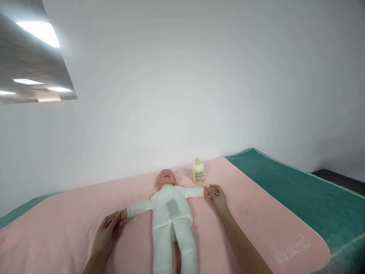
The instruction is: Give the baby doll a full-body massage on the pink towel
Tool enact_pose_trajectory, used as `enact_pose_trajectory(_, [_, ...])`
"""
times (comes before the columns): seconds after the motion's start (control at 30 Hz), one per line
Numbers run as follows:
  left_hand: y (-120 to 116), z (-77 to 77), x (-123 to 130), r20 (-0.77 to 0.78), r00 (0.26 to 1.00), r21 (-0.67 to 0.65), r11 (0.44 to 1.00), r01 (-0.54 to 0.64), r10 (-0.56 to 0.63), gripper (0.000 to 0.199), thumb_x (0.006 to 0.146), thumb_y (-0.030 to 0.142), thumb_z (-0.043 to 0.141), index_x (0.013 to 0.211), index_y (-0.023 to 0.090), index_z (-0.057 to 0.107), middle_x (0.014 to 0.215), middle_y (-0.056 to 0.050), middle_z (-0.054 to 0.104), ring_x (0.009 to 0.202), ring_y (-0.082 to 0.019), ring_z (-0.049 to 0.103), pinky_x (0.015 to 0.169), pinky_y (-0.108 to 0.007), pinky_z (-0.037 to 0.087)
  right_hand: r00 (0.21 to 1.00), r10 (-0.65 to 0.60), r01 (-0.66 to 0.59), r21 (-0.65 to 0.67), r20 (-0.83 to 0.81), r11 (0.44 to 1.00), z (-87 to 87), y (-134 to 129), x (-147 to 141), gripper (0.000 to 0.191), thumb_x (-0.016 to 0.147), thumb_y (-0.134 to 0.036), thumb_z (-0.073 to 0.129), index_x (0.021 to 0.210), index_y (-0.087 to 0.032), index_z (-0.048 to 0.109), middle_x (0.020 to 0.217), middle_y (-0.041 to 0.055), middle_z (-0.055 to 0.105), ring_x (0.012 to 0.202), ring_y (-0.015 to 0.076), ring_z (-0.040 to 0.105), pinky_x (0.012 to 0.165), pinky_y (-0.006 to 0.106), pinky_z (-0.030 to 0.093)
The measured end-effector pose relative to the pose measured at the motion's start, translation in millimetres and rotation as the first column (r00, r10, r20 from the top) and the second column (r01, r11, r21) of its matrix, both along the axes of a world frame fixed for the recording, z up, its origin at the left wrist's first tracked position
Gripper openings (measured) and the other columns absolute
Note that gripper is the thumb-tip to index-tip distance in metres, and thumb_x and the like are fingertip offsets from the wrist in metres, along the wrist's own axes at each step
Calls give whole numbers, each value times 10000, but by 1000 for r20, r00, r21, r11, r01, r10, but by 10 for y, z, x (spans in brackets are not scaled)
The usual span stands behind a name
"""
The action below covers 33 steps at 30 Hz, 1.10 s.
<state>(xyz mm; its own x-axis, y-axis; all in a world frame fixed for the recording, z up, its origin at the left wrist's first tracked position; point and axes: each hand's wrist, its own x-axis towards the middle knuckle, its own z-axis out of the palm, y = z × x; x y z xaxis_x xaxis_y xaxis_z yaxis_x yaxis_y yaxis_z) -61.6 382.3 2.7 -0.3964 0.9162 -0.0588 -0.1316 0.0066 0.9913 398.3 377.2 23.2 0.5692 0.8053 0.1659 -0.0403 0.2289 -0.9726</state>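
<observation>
A baby doll [172,207] with a white cloth body lies on its back, its head toward the wall and both arms stretched out sideways. A grey patch shows on its chest, and the ends of its legs are cut off by the picture's lower edge. At the left, my left hand [107,231] is closed around the doll's hand. On the other side, my right hand [219,199] grips the doll's other hand between thumb and fingers. Just beyond that hand stands a cream pump bottle [199,173], upright, with a printed label.
Under the doll spreads a pink mat [94,198] with pale lettering at its lower right corner. It lies over a green cover [285,179]. A white wall [176,83] rises directly behind, and a mirror [37,57] at upper left reflects ceiling lights.
</observation>
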Motion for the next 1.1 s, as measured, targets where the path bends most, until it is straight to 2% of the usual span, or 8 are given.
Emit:
enact_pose_trajectory(0.13, [-28,34,1,-35,999,1,1000,-9,9,441,587,453,781,910,165,693,942,-95,717,868,-264,669,697,-339,565,1000,-18,18,0,24,1000,-45,-53,-98,374,633,-515,684,768,-173,614,646,29,619,553,179,559,457,264,425])
enact_pose_trajectory(0.3, [-13,17,7,11,999,-22,999,-30,30,407,651,443,733,950,171,688,974,-93,714,935,-292,662,817,-417,557,1000,-20,20,10,20,1000,-81,-94,-185,442,719,-593,571,848,-172,609,689,30,641,535,171,573,474,273,456])
enact_pose_trajectory(0.47, [43,-50,-18,64,998,-6,1000,-15,16,318,751,405,671,976,180,685,1077,-101,696,1064,-281,628,932,-396,518,999,2,1,57,-39,998,-29,-126,-170,507,688,-617,608,923,-168,617,803,47,672,651,195,628,565,290,508])
enact_pose_trajectory(0.57, [81,-109,-42,131,990,6,999,42,-43,339,750,361,698,1050,207,661,1198,-97,650,1141,-265,594,988,-377,483,998,18,-13,76,-63,997,20,-142,-149,543,632,-587,684,966,-162,630,872,58,685,734,219,645,631,313,529])
enact_pose_trajectory(0.7, [59,-91,-17,194,974,52,993,110,-118,450,673,323,781,1087,224,634,1202,-85,651,1143,-253,596,953,-321,513,998,12,-8,62,-59,998,49,-144,-135,502,572,-503,770,917,-160,643,870,53,692,785,229,649,677,313,530])
enact_pose_trajectory(0.9, [-65,78,66,29,995,62,994,89,-91,472,632,383,801,1025,166,658,1080,-114,701,1054,-282,639,813,-295,571,1000,3,-2,16,-24,1000,18,-117,-145,458,620,-505,748,885,-155,617,660,6,648,534,171,586,512,288,477])
enact_pose_trajectory(1.0, [-51,50,37,-15,996,55,994,94,-93,495,640,431,787,1043,170,669,1108,-115,696,1055,-278,637,791,-287,572,1000,-2,2,3,0,1000,3,-102,-154,438,642,-538,720,826,-154,616,591,-7,619,487,162,563,468,271,444])
enact_pose_trajectory(1.1, [-5,-17,4,54,992,66,992,112,-116,501,641,440,787,1057,185,675,1155,-100,681,1097,-268,618,806,-269,571,1000,-13,13,0,17,1000,-2,-94,-161,466,671,-597,667,798,-150,624,613,8,634,476,159,562,462,273,441])
